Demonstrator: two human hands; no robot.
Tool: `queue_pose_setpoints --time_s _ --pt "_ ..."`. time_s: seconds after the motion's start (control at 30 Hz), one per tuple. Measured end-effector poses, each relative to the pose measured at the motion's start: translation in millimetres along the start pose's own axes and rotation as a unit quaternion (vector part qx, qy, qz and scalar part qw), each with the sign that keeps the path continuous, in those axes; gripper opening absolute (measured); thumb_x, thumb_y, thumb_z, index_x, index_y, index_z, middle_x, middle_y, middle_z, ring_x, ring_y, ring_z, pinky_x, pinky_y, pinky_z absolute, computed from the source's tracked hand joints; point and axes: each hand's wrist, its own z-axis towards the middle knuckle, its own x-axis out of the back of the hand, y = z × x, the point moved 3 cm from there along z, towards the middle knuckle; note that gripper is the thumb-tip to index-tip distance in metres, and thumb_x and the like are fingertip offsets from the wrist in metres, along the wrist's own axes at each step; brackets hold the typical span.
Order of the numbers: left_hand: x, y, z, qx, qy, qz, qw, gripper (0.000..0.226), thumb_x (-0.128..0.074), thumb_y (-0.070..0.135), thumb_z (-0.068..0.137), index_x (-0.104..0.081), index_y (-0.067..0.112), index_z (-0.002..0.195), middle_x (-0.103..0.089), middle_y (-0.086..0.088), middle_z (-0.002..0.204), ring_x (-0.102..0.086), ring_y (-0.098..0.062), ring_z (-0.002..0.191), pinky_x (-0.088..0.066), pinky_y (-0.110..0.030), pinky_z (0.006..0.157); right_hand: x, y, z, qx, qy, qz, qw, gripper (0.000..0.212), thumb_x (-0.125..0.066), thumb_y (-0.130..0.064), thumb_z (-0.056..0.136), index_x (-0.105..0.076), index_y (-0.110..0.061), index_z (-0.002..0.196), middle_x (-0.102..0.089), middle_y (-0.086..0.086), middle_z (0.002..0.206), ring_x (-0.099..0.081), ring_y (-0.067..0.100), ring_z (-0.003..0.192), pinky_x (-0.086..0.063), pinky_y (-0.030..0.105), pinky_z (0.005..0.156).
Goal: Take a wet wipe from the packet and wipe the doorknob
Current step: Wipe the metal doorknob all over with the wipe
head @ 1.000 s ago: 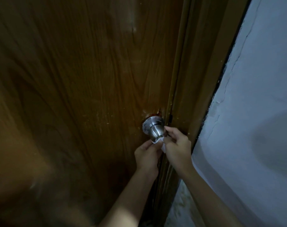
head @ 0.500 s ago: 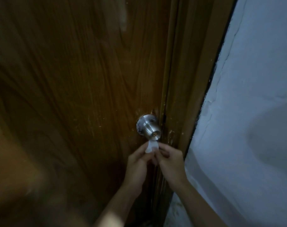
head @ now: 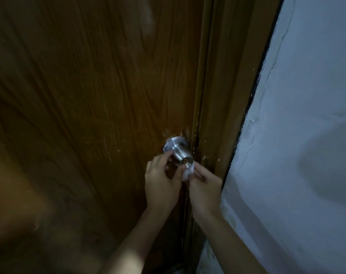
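- The light is dim; the wipe packet is not in view, and the lower left of the door (head: pixel 89 115) is blurred.
- One doorknob (head: pixel 181 153), one wet wipe (head: pixel 188 172), two hands.
- The doorknob is round brushed silver metal with a small keyhole in its face, on a round plate near the door's right edge, just above both grips.
- The wet wipe is small, white and crumpled, mostly hidden between the fingers, touching the knob's lower right rim.
- Left hand (head: pixel 161 186): fingers curled, reaching up to touch the knob's left side, thumb by the wipe; its grip on the wipe cannot be told.
- Right hand (head: pixel 204 188): pinches the wipe from the right.
- A pale wall (head: pixel 296 135) lies right of the door frame (head: pixel 223 95).
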Motion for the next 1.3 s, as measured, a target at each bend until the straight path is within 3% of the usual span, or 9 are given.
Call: queue_pose_setpoints --time_s 0.17,0.3,0.47,0.6,0.8,0.9,1.0,1.2,1.3 --pt "1.3 -5.3 3.6 -0.027 -0.037 0.058 0.997 0.047 -0.068 0.028 0.077 -0.053 0.017 0.12 -0.06 0.002 0.115 -0.039 -0.001 0.099 -0.029 -0.006 0.064 -6.4 7.0 10.3 -0.152 -0.031 0.121 0.98 0.032 -0.048 0.005 0.087 -0.07 -0.017 0.09 -0.069 0.001 0.094 -0.064 0.017 0.093 -0.052 0.037 0.087" --pt "0.1 -6.0 4.4 -0.017 -0.039 0.05 0.998 0.047 -0.068 0.028 0.077 -0.052 0.017 0.12 -0.059 0.003 0.115 -0.037 -0.001 0.098 -0.027 -0.006 0.065 1.8 7.2 4.5 -0.074 0.033 0.05 0.995 0.036 -0.057 0.004 0.082 -0.071 -0.029 0.088 -0.072 -0.006 0.091 -0.066 0.011 0.092 -0.054 0.037 0.085" --pt "-1.1 -6.5 5.4 -0.021 -0.046 0.062 0.997 0.048 -0.068 0.028 0.077 -0.052 0.017 0.121 -0.058 0.003 0.115 -0.038 -0.001 0.097 -0.029 -0.006 0.064 -8.1 10.2 5.8 -0.142 -0.044 0.11 0.983 0.032 -0.045 0.003 0.089 -0.07 -0.017 0.094 -0.071 0.003 0.097 -0.065 0.016 0.096 -0.051 0.037 0.089" --pt "-1.0 -5.2 5.8 -0.019 -0.047 0.054 0.997 0.046 -0.067 0.028 0.076 -0.053 0.018 0.118 -0.058 0.004 0.113 -0.038 -0.002 0.097 -0.028 -0.007 0.065 -7.0 18.1 0.9 -0.066 0.034 0.07 0.995 0.035 -0.052 -0.001 0.088 -0.067 -0.023 0.11 -0.07 -0.003 0.107 -0.064 0.009 0.102 -0.052 0.038 0.092" --pt "-1.9 -6.6 5.6 -0.021 -0.05 0.055 0.997 0.045 -0.067 0.025 0.078 -0.052 0.019 0.12 -0.058 0.004 0.113 -0.04 -0.002 0.097 -0.03 -0.007 0.066 -13.8 19.3 4.1 -0.115 -0.045 0.123 0.985 0.037 -0.046 -0.001 0.089 -0.066 -0.026 0.107 -0.07 -0.002 0.106 -0.062 0.013 0.105 -0.047 0.04 0.096" --pt "-1.5 -6.1 5.5 -0.019 -0.05 0.048 0.997 0.046 -0.067 0.025 0.078 -0.051 0.019 0.121 -0.057 0.005 0.114 -0.039 -0.001 0.098 -0.03 -0.006 0.066 -12.2 22.7 4.3 -0.124 0.003 0.159 0.979 0.039 -0.046 0.002 0.087 -0.067 -0.025 0.106 -0.07 0.0 0.108 -0.063 0.015 0.105 -0.047 0.041 0.097" --pt "-2.1 -5.8 5.4 -0.023 -0.049 0.051 0.997 0.046 -0.067 0.024 0.077 -0.051 0.019 0.12 -0.057 0.005 0.114 -0.04 -0.002 0.098 -0.03 -0.006 0.066 -17.1 22.3 6.9 -0.134 -0.019 0.19 0.972 0.041 -0.042 0.002 0.088 -0.065 -0.023 0.111 -0.069 0.002 0.112 -0.061 0.017 0.109 -0.045 0.043 0.099" --pt "-3.2 -6.2 6.4 -0.022 -0.051 0.045 0.997 0.047 -0.068 0.025 0.077 -0.051 0.018 0.12 -0.058 0.004 0.113 -0.041 -0.004 0.098 -0.029 -0.007 0.066 -7.6 14.9 5.3 -0.052 0.068 0.136 0.987 0.044 -0.042 0.01 0.085 -0.065 -0.014 0.114 -0.07 0.003 0.109 -0.062 0.015 0.107 -0.046 0.037 0.098" --pt "-3.2 -7.9 7.5 -0.021 -0.057 0.047 0.997 0.048 -0.069 0.023 0.075 -0.052 0.018 0.12 -0.058 0.003 0.112 -0.041 -0.004 0.097 -0.03 -0.007 0.066 -9.5 13.0 12.1 -0.082 0.007 0.127 0.989 0.044 -0.04 0.009 0.087 -0.064 -0.014 0.115 -0.07 0.003 0.108 -0.064 0.013 0.102 -0.05 0.032 0.091"
